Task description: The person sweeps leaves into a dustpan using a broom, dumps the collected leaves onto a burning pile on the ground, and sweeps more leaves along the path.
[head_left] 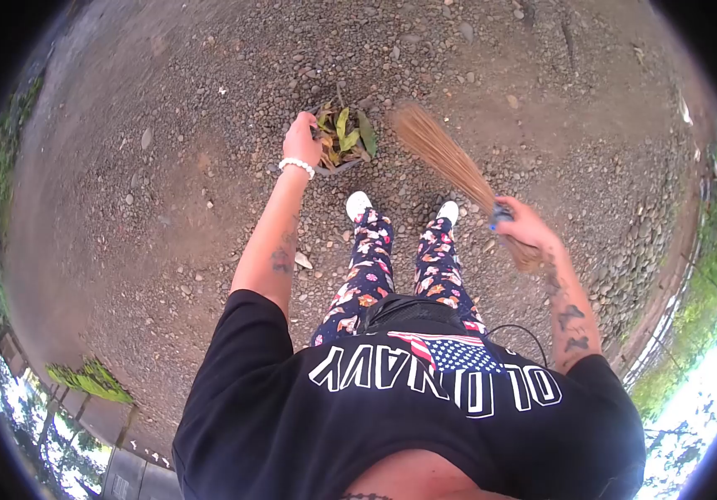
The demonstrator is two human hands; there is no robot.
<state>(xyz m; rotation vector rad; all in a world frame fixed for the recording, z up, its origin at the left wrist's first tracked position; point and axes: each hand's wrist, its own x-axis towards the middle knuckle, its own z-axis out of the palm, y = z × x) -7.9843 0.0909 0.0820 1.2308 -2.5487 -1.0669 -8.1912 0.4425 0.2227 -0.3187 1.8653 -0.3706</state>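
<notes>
My left hand (300, 140), with a white bead bracelet at the wrist, is closed on the left rim of a dark round container (342, 169). Green, yellow and brown leaves (343, 137) fill the container and hide its inside. Off to the right, my right hand (528, 227) wraps round the bound handle of a stick broom (448, 158). Its brown bristles fan out up and to the left, their tips a short way right of the container. Blue binding shows beside my fingers.
Gravelly ground (208, 208) with scattered small stones spreads all round. My white shoes (359, 204) stand just below the container. Green plants (87, 381) grow at the lower left, near paving (100, 417). Along the right edge runs a grassy border (684, 333).
</notes>
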